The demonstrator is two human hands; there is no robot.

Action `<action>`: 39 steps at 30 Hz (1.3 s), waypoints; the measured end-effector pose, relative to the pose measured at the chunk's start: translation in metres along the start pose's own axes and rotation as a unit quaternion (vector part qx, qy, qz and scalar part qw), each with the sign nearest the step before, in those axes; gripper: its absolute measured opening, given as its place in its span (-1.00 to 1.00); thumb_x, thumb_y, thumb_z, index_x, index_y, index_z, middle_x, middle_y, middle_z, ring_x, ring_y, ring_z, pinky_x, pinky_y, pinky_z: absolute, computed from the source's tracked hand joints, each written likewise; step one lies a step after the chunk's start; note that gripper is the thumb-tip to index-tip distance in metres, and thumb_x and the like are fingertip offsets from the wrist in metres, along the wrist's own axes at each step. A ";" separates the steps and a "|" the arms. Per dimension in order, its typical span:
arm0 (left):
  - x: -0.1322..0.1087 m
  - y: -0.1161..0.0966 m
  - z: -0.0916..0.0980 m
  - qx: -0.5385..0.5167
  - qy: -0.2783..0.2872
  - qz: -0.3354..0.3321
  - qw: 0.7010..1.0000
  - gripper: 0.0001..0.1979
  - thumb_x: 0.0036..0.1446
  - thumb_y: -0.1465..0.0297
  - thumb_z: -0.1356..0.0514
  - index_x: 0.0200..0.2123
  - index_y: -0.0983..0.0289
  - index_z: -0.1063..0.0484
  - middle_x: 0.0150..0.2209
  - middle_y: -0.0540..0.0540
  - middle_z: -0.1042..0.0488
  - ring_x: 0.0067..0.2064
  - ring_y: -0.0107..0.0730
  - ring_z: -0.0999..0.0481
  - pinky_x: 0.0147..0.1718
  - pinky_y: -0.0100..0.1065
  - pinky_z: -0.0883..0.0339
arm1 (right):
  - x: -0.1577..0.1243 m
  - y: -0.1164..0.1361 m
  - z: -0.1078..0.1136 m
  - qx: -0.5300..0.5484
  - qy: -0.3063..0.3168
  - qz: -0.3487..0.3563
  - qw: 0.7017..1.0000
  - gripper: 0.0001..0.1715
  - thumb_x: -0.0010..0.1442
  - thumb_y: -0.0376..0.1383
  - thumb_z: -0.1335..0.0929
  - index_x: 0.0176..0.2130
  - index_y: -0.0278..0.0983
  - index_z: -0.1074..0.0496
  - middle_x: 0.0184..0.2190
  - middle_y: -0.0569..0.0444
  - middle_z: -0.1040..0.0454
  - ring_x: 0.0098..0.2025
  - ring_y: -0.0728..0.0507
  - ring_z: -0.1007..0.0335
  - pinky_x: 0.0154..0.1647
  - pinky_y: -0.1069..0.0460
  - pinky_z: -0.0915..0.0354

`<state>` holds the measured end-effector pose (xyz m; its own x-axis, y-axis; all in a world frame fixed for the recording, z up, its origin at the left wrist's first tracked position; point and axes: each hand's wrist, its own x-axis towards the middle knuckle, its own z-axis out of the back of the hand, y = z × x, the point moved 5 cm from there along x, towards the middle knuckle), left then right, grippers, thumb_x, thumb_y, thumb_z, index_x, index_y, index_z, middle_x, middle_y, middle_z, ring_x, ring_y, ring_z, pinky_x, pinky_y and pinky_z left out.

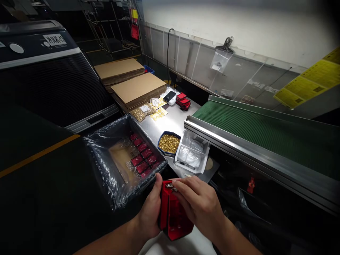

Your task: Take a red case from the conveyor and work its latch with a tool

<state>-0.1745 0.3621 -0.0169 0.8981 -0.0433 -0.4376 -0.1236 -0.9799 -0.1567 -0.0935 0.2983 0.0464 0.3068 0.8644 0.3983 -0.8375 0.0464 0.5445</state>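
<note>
My left hand (151, 209) is wrapped around the left side of a red plastic housing (180, 226) with black outer edges, tilted in front of my lap. The housing's hollow inside faces up toward me. At its top edge, the fingers of my right hand (202, 202) pinch a small shiny metal piece (169, 185); its exact kind is hard to make out. Part of the housing is hidden behind the right hand. Just beyond it stand a blue tray of small gold-coloured metal parts (169, 143) and a white bin with clear plastic bags (190, 156).
To the left is a plastic-lined crate (106, 177) with rows of red pieces (142, 166). Cardboard stacks (139, 86), a phone (169, 96) and stacked red-black parts (183, 101) lie farther back. A green conveyor belt (260, 131) runs along the right.
</note>
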 end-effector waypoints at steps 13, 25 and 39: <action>0.000 0.000 -0.002 -0.026 -0.017 0.039 0.999 -0.24 0.29 -0.11 0.20 0.00 0.43 -0.43 -0.20 0.33 -0.57 -0.09 0.02 -0.56 0.03 -0.06 -0.33 | -0.005 -0.008 0.002 0.008 0.004 -0.022 1.000 -0.68 0.22 -0.43 -0.36 -0.01 -0.26 -0.42 -0.23 0.02 -0.52 -0.27 -0.11 -0.31 -0.28 -0.05 -0.30; -0.005 0.003 -0.005 -0.019 -0.007 0.067 0.998 -0.20 0.28 -0.12 0.23 -0.05 0.47 -0.45 -0.20 0.35 -0.58 -0.10 0.02 -0.56 -0.02 -0.11 -0.36 | -0.003 -0.001 0.002 -0.010 -0.004 -0.006 1.000 -0.73 0.25 -0.44 -0.33 -0.04 -0.29 -0.43 -0.29 0.00 -0.52 -0.32 -0.10 -0.33 -0.33 -0.03 -0.29; -0.008 -0.002 -0.003 -0.066 -0.045 0.018 0.997 -0.34 0.28 -0.08 0.06 -0.06 0.43 -0.43 -0.15 0.33 -0.54 -0.07 -0.05 -0.53 -0.03 -0.19 -0.36 | -0.038 0.010 0.000 0.246 -0.158 -0.020 0.956 -0.75 0.32 -0.25 -0.22 -0.01 -0.27 -0.27 -0.28 -0.06 -0.44 -0.15 -0.20 -0.40 -0.05 -0.22 -0.36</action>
<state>-0.1803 0.3635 -0.0104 0.8518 -0.0678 -0.5194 -0.0943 -0.9952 -0.0247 -0.1134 0.2660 0.0373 0.5206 0.6695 0.5298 -0.5312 -0.2318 0.8149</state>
